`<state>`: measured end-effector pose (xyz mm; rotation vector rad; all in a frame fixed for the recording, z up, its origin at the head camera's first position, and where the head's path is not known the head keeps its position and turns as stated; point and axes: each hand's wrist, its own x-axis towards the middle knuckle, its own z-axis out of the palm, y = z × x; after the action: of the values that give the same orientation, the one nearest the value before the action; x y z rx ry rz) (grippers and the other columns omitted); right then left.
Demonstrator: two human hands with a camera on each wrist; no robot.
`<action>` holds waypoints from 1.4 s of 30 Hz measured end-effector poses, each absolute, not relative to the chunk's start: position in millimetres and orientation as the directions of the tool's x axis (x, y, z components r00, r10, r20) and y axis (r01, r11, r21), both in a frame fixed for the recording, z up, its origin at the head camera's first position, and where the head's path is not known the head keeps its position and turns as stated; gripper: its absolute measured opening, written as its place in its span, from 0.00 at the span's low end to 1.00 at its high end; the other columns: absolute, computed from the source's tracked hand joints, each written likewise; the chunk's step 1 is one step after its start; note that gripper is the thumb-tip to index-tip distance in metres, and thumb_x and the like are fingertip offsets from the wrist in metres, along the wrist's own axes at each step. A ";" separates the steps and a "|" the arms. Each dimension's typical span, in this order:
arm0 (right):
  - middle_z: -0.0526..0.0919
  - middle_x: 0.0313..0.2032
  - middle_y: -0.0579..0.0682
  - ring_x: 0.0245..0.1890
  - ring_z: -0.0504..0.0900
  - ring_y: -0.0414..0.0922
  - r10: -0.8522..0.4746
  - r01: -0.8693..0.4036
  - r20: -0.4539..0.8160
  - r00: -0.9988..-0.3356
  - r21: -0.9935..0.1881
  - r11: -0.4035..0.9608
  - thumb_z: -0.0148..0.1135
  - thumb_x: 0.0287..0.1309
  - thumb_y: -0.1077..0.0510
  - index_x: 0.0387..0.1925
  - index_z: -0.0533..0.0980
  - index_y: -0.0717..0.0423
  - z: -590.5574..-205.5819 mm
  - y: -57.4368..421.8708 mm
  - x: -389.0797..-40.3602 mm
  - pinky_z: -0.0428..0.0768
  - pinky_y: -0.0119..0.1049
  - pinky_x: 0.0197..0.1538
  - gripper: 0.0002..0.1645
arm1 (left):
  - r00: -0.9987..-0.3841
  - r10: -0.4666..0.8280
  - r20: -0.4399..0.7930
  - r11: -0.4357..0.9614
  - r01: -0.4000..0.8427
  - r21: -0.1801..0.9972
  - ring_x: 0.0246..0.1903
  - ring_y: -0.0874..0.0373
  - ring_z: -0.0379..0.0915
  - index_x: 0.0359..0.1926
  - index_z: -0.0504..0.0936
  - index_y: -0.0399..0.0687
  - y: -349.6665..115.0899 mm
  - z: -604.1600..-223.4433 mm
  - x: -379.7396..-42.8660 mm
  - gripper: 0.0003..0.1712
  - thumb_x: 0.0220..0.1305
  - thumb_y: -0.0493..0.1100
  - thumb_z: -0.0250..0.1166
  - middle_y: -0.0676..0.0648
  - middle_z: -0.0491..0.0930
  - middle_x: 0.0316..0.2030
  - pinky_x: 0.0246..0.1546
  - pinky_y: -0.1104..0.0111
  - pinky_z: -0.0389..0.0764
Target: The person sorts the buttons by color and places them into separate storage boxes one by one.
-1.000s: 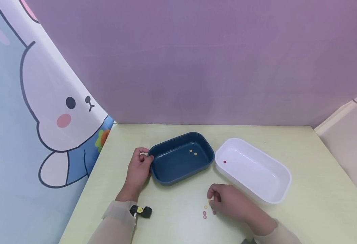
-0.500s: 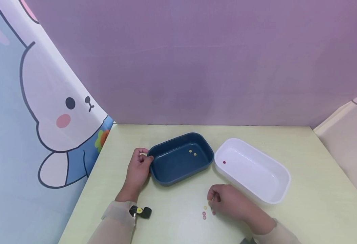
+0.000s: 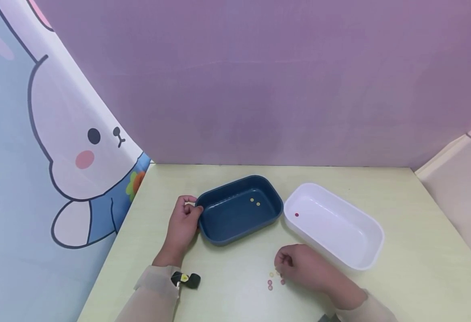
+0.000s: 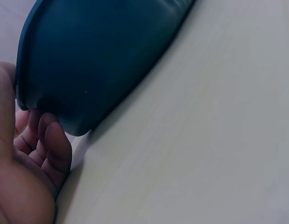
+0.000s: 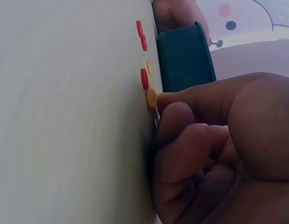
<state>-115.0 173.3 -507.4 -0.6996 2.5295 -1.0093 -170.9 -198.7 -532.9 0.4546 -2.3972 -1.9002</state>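
Observation:
My left hand (image 3: 183,223) grips the left end of a dark blue rectangular tray (image 3: 219,242), thumb over the rim; in the left wrist view its curled fingers (image 4: 58,140) sit under the rim. Two small yellow buttons (image 3: 252,200) lie in this tray. Low over the table, my right hand (image 3: 304,267) has curled fingers and pinches a small yellow button (image 5: 151,97) at the thumb tip, close to the tabletop. The index finger's contact is partly hidden. Beside it lie another yellow button (image 3: 271,274) and several red buttons (image 3: 270,282).
A white rectangular tray (image 3: 340,223) stands right of the blue one, nearly touching it, with one red button (image 3: 296,214) inside. Behind the pale table (image 3: 420,250) rises a purple wall panel (image 3: 259,89); a rabbit-printed panel (image 3: 58,134) stands at the left.
My right hand's fingers have shifted slightly, so the red button beside the thumb shows more fully. The left hand and both trays have stayed in place.

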 end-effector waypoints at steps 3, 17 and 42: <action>0.79 0.25 0.33 0.28 0.79 0.28 -0.548 -0.313 -0.120 -0.828 -0.712 0.629 0.68 0.68 0.64 0.31 0.82 0.42 -506.5 173.5 -114.7 0.75 0.29 0.38 0.13 | -0.956 -0.258 -0.141 0.201 -0.196 0.960 0.30 0.47 0.74 0.64 0.72 0.59 -198.4 -533.0 -170.7 0.16 0.81 0.49 0.63 0.47 0.74 0.33 0.32 0.64 0.79; 0.79 0.27 0.34 0.29 0.78 0.31 -0.518 -0.254 -0.163 -0.840 -0.725 0.640 0.65 0.76 0.59 0.35 0.80 0.42 -506.8 174.3 -113.7 0.77 0.31 0.38 0.10 | -0.961 -0.254 -0.110 0.220 -0.168 0.961 0.28 0.51 0.73 0.63 0.72 0.57 -199.5 -533.2 -170.9 0.16 0.81 0.48 0.63 0.49 0.73 0.31 0.30 0.66 0.77; 0.78 0.23 0.41 0.21 0.75 0.35 -0.529 -0.142 -0.223 -0.819 -0.814 0.564 0.59 0.84 0.55 0.45 0.83 0.49 -498.5 180.9 -118.5 0.78 0.34 0.29 0.08 | -0.957 -0.260 -0.129 0.213 -0.187 0.959 0.28 0.48 0.74 0.64 0.72 0.59 -197.8 -530.1 -169.7 0.16 0.81 0.49 0.62 0.48 0.74 0.33 0.30 0.64 0.79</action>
<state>-118.5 180.9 -498.5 -0.5404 2.3526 -1.1674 -169.7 -197.8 -530.1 0.4431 -2.3994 -1.8821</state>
